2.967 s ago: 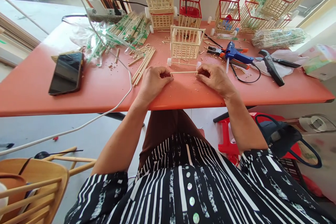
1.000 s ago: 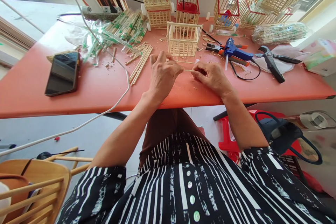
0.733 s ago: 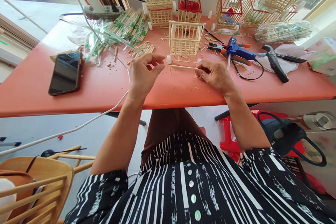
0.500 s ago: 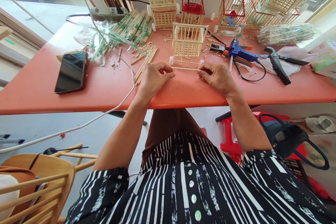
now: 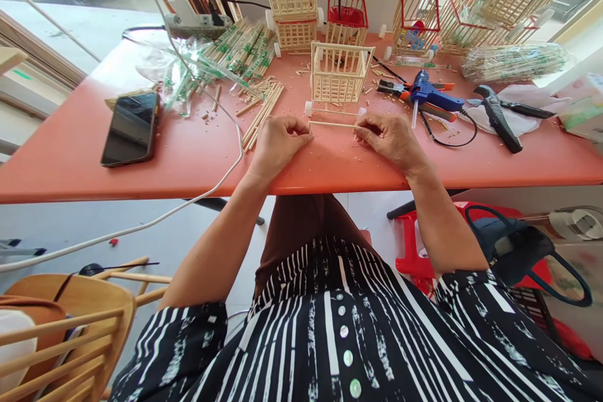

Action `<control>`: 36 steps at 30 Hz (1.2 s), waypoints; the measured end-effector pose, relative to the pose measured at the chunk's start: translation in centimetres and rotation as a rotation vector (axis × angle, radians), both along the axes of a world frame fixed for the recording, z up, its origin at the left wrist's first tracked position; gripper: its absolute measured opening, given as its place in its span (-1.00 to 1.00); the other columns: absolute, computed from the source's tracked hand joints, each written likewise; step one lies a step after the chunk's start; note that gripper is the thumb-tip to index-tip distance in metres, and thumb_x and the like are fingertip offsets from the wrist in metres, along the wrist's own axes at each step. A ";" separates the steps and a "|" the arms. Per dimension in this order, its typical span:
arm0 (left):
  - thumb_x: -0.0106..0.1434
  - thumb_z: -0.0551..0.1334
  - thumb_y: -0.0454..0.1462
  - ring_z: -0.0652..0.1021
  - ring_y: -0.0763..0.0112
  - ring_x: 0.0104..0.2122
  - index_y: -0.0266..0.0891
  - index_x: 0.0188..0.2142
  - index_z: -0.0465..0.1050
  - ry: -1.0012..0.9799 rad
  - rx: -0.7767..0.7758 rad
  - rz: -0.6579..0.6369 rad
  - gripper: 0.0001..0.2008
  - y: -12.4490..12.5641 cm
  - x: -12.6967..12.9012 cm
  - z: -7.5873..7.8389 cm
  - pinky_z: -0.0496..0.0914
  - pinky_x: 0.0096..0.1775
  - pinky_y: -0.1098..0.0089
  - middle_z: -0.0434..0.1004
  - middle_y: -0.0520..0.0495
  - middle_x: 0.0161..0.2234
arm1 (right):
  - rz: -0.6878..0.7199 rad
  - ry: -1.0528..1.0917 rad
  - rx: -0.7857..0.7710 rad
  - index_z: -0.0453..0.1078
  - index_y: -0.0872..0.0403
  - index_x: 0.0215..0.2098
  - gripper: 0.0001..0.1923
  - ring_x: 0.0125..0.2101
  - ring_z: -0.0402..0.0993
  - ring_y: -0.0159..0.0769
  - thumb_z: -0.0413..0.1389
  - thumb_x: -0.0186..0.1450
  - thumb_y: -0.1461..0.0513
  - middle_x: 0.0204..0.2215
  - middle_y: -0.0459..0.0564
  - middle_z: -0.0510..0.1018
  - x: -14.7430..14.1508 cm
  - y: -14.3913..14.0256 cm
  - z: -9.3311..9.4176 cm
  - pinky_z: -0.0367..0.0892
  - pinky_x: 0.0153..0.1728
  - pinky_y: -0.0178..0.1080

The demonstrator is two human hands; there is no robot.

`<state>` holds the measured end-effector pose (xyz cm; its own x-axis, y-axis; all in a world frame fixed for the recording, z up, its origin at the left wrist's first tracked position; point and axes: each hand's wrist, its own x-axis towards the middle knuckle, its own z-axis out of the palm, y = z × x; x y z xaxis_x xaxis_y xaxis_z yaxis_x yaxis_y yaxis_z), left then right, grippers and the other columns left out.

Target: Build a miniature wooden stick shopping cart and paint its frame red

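So far I have one thin stick (image 5: 332,125) pinched at each end by my left hand (image 5: 277,141) and right hand (image 5: 391,138), low over the bench (image 5: 70,157) just near of the unpainted, wheelless basket (image 5: 340,73), not yet glued to anything.

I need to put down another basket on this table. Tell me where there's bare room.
Bare tabletop lies between the phone and the left hand, crossed only by a white cable. Another patch runs along the near edge right of the right hand, below the black cutters. The back, around the stick basket, glue gun and loose sticks, is crowded.
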<state>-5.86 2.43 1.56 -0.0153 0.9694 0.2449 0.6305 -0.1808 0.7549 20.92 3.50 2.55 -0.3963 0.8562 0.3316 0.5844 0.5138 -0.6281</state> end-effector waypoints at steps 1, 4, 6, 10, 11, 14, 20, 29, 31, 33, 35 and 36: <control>0.16 0.43 -0.30 0.65 0.23 -0.21 -0.12 -0.42 0.61 0.005 0.005 -0.004 -0.94 0.0 0.0 0.0 0.52 0.02 0.23 0.72 0.04 -0.34 | -0.003 -0.007 0.010 0.51 0.01 -0.29 -0.76 -0.38 0.54 -0.22 0.21 0.50 0.07 -0.42 -0.05 0.67 0.0 0.0 0.0 0.38 -0.22 -0.14; 0.16 0.43 -0.31 0.65 0.23 -0.22 -0.11 -0.43 0.60 0.025 0.024 -0.022 -0.92 0.0 -0.2 -0.3 0.52 0.05 0.20 0.74 0.03 -0.31 | -0.004 -0.022 0.026 0.52 0.01 -0.28 -0.80 -0.38 0.54 -0.23 0.21 0.49 0.12 -0.41 -0.04 0.68 0.1 0.1 0.0 0.37 -0.22 -0.15; 0.16 0.43 -0.31 0.66 0.21 -0.22 -0.10 -0.43 0.60 0.042 0.045 -0.027 -0.92 0.0 -0.3 -0.5 0.52 0.09 0.16 0.75 0.03 -0.31 | -0.005 -0.030 0.018 0.53 0.02 -0.27 -0.79 -0.39 0.51 -0.24 0.22 0.49 0.10 -0.41 -0.05 0.67 0.2 0.1 -0.1 0.35 -0.23 -0.15; 0.19 0.42 -0.29 0.66 0.20 -0.21 -0.09 -0.41 0.61 0.060 0.053 -0.038 -0.93 0.1 -0.4 -0.8 0.50 0.14 0.11 0.75 0.03 -0.30 | 0.007 -0.039 0.009 0.57 0.02 -0.21 -0.76 -0.39 0.44 -0.26 0.23 0.49 0.04 -0.43 -0.08 0.62 0.2 0.2 -0.1 0.31 -0.25 -0.16; 0.19 0.42 -0.28 0.66 0.20 -0.21 -0.09 -0.41 0.61 0.061 0.050 -0.041 -0.94 0.1 -0.4 -0.9 0.49 0.14 0.11 0.74 0.02 -0.30 | 0.014 -0.039 0.013 0.57 0.02 -0.20 -0.76 -0.39 0.44 -0.26 0.22 0.49 0.04 -0.42 -0.07 0.61 0.2 0.2 -0.1 0.31 -0.24 -0.16; 0.20 0.42 -0.27 0.65 0.20 -0.22 -0.09 -0.38 0.63 0.057 0.048 -0.057 -0.97 0.1 -0.5 -1.0 0.49 0.11 0.13 0.74 0.01 -0.30 | 0.021 -0.040 0.019 0.54 0.02 -0.23 -0.74 -0.37 0.45 -0.25 0.17 0.52 0.05 -0.41 -0.07 0.60 0.1 0.2 -0.1 0.33 -0.21 -0.16; 0.20 0.40 -0.29 0.66 0.19 -0.20 -0.09 -0.33 0.66 0.060 0.065 -0.050 -0.95 0.1 -0.6 -1.1 0.50 0.04 0.16 0.75 0.01 -0.28 | 0.012 -0.054 0.038 0.49 0.01 -0.27 -0.74 -0.37 0.47 -0.23 0.15 0.52 0.06 -0.41 -0.06 0.60 0.1 0.3 -0.2 0.35 -0.20 -0.15; 0.20 0.41 -0.30 0.66 0.19 -0.20 -0.09 -0.38 0.63 0.026 0.065 -0.036 -0.95 0.3 -0.3 -1.2 0.51 0.09 0.16 0.77 0.03 -0.29 | -0.001 -0.073 0.043 0.47 -0.03 -0.31 -0.74 -0.35 0.53 -0.18 0.17 0.51 0.05 -0.40 -0.04 0.65 0.1 0.3 0.0 0.43 -0.14 -0.10; 0.21 0.40 -0.31 0.67 0.19 -0.19 -0.09 -0.37 0.63 0.029 0.058 -0.050 -0.94 0.4 -0.3 -1.3 0.51 0.08 0.17 0.77 0.02 -0.28 | -0.004 -0.074 0.037 0.48 -0.05 -0.32 -0.73 -0.36 0.52 -0.17 0.18 0.51 0.04 -0.41 -0.04 0.65 0.0 0.3 0.0 0.44 -0.13 -0.08; 0.21 0.40 -0.32 0.67 0.19 -0.18 -0.09 -0.37 0.63 0.027 0.056 -0.059 -0.93 0.5 -0.3 -1.4 0.50 0.07 0.18 0.77 0.03 -0.27 | -0.006 -0.067 0.032 0.48 -0.05 -0.32 -0.72 -0.37 0.51 -0.16 0.18 0.51 0.03 -0.42 -0.04 0.64 0.0 0.3 0.1 0.44 -0.14 -0.07; 0.21 0.40 -0.33 0.67 0.18 -0.17 -0.08 -0.38 0.63 0.018 0.060 -0.063 -0.92 0.6 -0.3 -1.5 0.50 0.08 0.17 0.77 0.03 -0.28 | -0.007 -0.061 0.028 0.48 -0.05 -0.32 -0.71 -0.38 0.49 -0.17 0.17 0.52 0.01 -0.43 -0.04 0.63 0.0 0.3 0.1 0.44 -0.15 -0.07; 0.21 0.40 -0.33 0.68 0.18 -0.17 -0.08 -0.38 0.63 0.013 0.063 -0.061 -0.91 0.6 -0.2 -1.5 0.50 0.08 0.17 0.76 0.03 -0.28 | -0.007 -0.061 0.028 0.48 -0.05 -0.32 -0.70 -0.38 0.49 -0.18 0.17 0.52 0.01 -0.43 -0.04 0.63 0.0 0.2 0.1 0.43 -0.15 -0.07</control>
